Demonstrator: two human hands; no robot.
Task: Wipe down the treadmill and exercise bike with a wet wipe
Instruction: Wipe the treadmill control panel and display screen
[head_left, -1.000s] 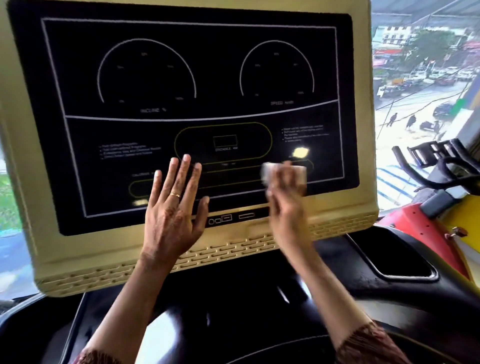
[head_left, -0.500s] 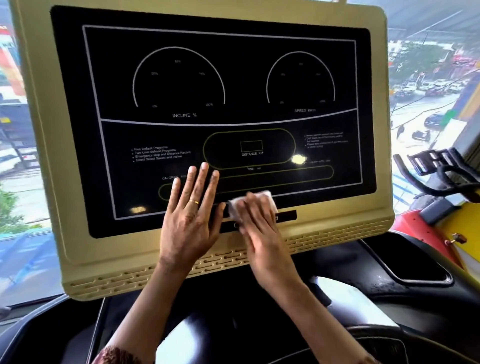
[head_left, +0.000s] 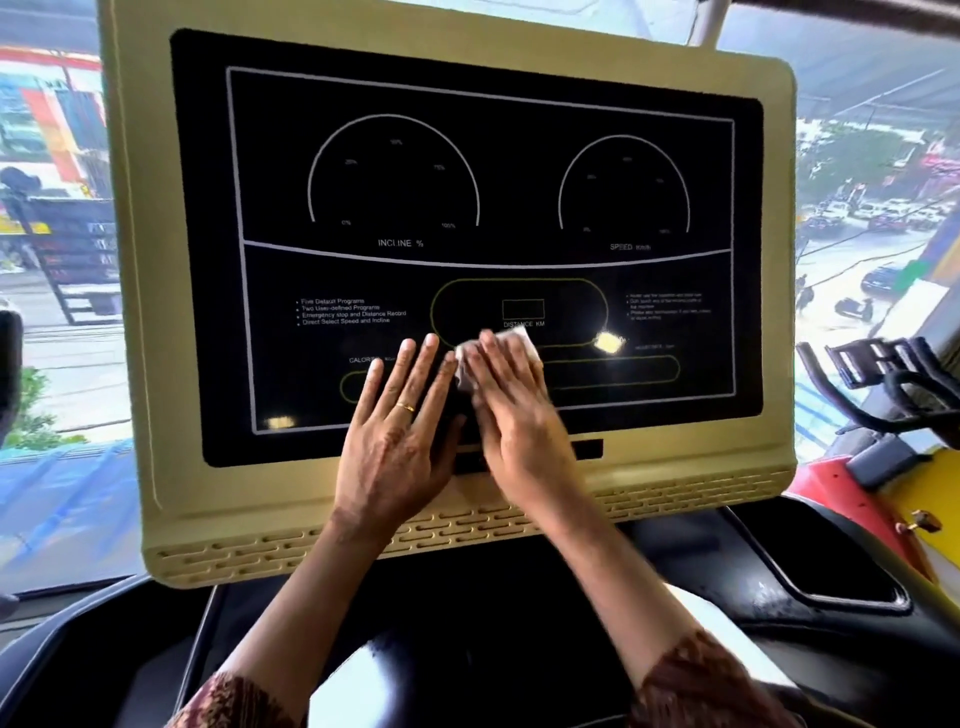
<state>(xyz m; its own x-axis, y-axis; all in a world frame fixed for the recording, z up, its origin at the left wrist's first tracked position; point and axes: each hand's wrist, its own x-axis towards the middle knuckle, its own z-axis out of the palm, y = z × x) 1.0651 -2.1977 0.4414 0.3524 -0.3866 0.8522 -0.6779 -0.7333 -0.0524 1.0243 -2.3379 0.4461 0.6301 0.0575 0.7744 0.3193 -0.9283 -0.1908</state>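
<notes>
Now my left hand (head_left: 395, 441) lies flat on the black screen (head_left: 519, 208), fingers straight, holding nothing. Just beside it, my right hand (head_left: 511, 415) presses the wipe (head_left: 522, 338) onto the screen with flat fingers. I think the next rub goes right, along the long yellow bar (head_left: 613, 370). The bike (head_left: 883, 384) is far right, nearer my right hand.

Bright windows (head_left: 57, 322) overlook a street (head_left: 852, 260) lined with parked cars (head_left: 883, 214).
</notes>
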